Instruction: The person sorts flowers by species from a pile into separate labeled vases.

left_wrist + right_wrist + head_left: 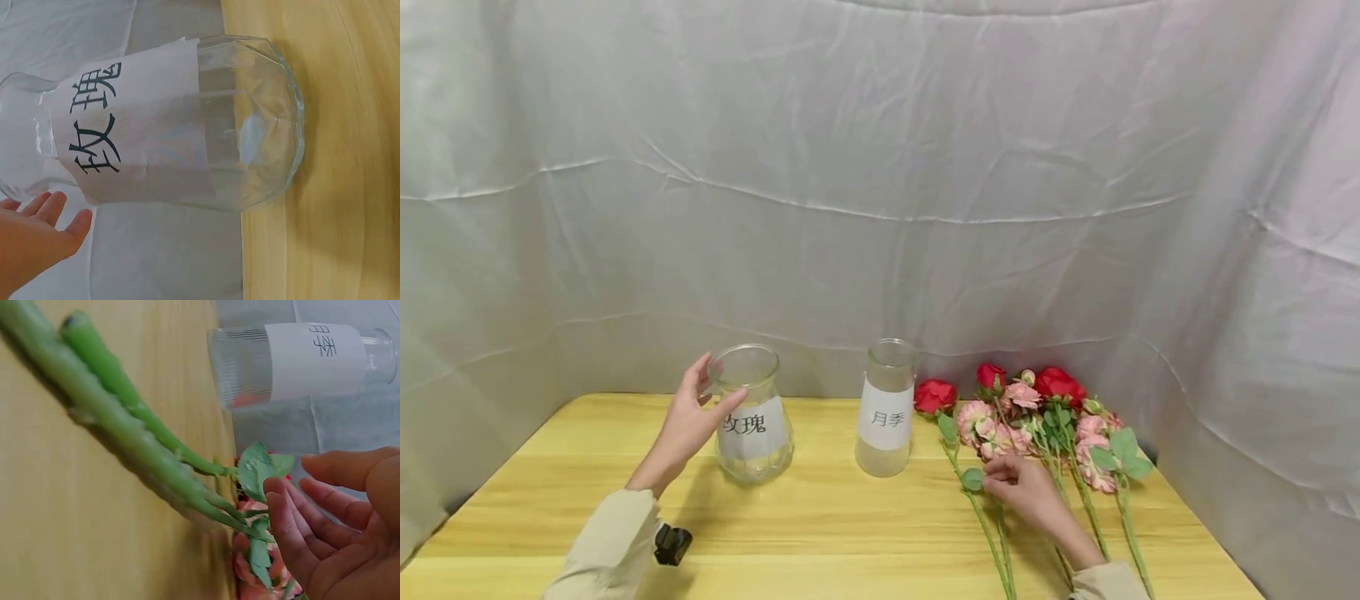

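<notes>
My left hand (pixel 692 421) is beside a wide glass vase (pixel 752 471), thumb and fingers spread at its narrow neck. The vase stands upright and bears a white paper label (pixel 144 125) with black characters. At the right, my right hand (pixel 1021 490) hovers low over the flower stems, its thumb apart from the fingers and nothing between them. Just beyond its fingertips are the green leaves (pixel 256 472) of a red rose (pixel 935 396) whose long stem (pixel 131 437) lies on the table. Pink flowers (pixel 976 419) lie just past that hand.
A slim glass vase (pixel 883 461) with a white label stands upright between the two hands. More red roses (pixel 1060 384) and pink blooms lie heaped at the table's right, stems toward the front. A grey cloth (pixel 865 167) hangs behind the yellow wooden table (pixel 820 533).
</notes>
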Available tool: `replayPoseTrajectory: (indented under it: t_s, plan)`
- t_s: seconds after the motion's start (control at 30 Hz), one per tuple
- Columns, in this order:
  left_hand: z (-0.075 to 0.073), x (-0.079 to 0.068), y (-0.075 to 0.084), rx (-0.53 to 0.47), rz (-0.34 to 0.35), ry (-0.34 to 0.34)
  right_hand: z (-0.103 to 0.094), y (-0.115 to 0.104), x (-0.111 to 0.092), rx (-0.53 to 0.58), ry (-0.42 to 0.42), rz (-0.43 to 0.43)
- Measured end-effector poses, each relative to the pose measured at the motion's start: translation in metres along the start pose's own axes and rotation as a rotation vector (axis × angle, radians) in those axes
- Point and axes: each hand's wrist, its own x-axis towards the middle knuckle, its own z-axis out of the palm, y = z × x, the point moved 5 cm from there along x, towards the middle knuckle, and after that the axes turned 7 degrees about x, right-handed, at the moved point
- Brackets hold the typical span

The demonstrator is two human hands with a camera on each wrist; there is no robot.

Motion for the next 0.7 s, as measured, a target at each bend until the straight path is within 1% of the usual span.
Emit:
replayPoseTrajectory:
  t_s: [0.13,0.37,0.53,0.7]
  plan:
    - [0.002,0.003,0.002,-0.012,-0.02,0.003,0.004,0.0,-0.001,-0.013,-0.003,0.013]
    - [0.003,0.006,0.001,-0.038,-0.061,0.017,0.01,-0.001,0.001,-0.003,-0.001,0.004]
    - [0.004,0.005,0.0,-0.069,-0.087,0.014,0.011,0.0,0.004,-0.073,0.01,0.009]
    - [0.005,0.005,-0.002,-0.105,-0.077,0.041,0.014,-0.002,0.006,-0.151,-0.015,-0.003]
